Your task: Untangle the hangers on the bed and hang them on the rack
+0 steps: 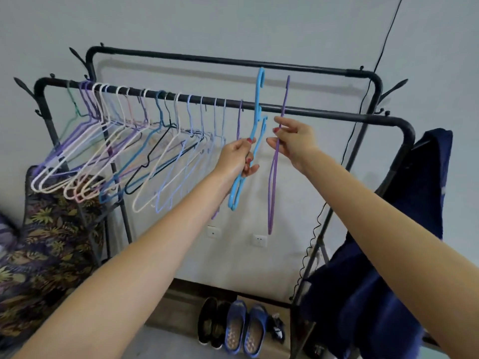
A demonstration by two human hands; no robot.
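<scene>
left hand [239, 156] grips blue hanger [255, 141] | right hand [293, 141] pinches purple hanger [275, 161] | both just near of front rail [324, 114] | lift each hook over rail, right of hung row [124, 141], one at a time

The front rail [324, 112] is bare from the last hung purple hanger [239, 120] to its right corner, leaving open room there. To the left, hung hangers [134, 130] crowd the rail. A dark cloth [388, 268] drapes the rack's right end.
</scene>
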